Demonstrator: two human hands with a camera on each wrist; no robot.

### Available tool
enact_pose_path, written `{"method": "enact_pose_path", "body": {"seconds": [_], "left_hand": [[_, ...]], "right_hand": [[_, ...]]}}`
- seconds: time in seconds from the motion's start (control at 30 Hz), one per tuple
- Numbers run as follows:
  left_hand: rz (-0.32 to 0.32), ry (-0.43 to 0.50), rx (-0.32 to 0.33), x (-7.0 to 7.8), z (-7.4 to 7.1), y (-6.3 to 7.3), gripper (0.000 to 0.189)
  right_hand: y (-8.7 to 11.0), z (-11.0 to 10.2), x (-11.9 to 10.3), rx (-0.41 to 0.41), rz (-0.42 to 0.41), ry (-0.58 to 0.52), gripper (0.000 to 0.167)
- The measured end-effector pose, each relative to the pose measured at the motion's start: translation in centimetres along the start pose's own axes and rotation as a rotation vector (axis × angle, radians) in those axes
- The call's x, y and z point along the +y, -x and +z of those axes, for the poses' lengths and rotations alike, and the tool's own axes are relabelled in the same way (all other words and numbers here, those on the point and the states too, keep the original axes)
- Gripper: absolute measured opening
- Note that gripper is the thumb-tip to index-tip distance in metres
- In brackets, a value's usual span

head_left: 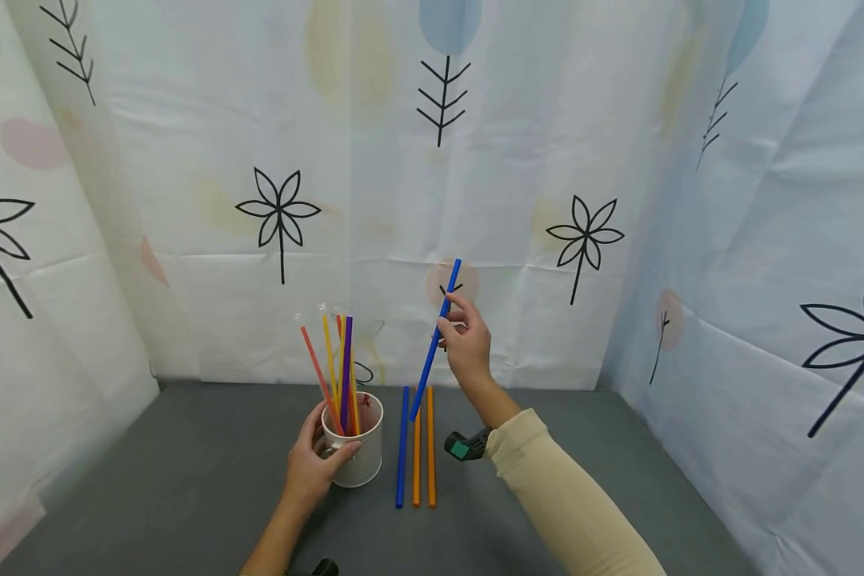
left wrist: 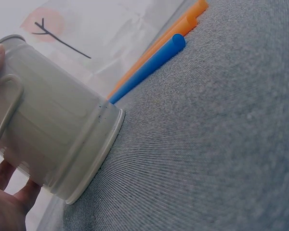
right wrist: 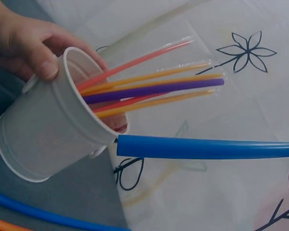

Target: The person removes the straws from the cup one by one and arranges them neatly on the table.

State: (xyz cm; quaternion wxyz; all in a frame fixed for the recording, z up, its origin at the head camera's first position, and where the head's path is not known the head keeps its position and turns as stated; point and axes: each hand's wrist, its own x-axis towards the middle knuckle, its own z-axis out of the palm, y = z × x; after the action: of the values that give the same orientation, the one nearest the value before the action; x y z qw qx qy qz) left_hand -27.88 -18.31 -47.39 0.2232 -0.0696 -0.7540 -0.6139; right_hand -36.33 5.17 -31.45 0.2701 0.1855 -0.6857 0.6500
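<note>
My left hand (head_left: 314, 462) grips a white cup (head_left: 366, 460) by its handled side, thumb near the rim. In the cup stand several straws, among them a purple straw (head_left: 346, 376), a red straw (head_left: 316, 364) and yellow ones; some are in clear wrappers. My right hand (head_left: 470, 340) pinches a blue straw (head_left: 432, 352) in the air, right of the cup, its lower end slanting down to the left. In the right wrist view that lower end overlaps the area beside the cup's rim. Below it, another blue straw (head_left: 402, 472) and two orange straws (head_left: 432, 472) lie side by side on the table.
The grey cloth-covered table (head_left: 223, 448) is walled by white printed curtains (head_left: 511, 120) at the back and both sides. A black device with a green patch (head_left: 459, 448) shows by the right wrist. A small dark object (head_left: 326, 567) is at the bottom edge.
</note>
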Motion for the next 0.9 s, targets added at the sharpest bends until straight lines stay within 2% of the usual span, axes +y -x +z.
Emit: {"method": "enact_pose_path", "body": {"seconds": [0.27, 0.57, 0.9], "left_hand": [[-0.002, -0.013, -0.001, -0.1, -0.1, 0.0, 0.086], [-0.017, -0.017, -0.008, 0.0, -0.1, -0.1, 0.085], [-0.014, -0.008, -0.016, -0.2, -0.1, 0.0, 0.085]], "right_hand": [[0.9, -0.9, 2.2, 0.004, 0.056, 0.065, 0.028], [2.3, -2.1, 4.4, -0.054, 0.134, 0.106, 0.036], [4.0, -4.1, 7.4, -0.134, 0.25, 0.141, 0.036]]}}
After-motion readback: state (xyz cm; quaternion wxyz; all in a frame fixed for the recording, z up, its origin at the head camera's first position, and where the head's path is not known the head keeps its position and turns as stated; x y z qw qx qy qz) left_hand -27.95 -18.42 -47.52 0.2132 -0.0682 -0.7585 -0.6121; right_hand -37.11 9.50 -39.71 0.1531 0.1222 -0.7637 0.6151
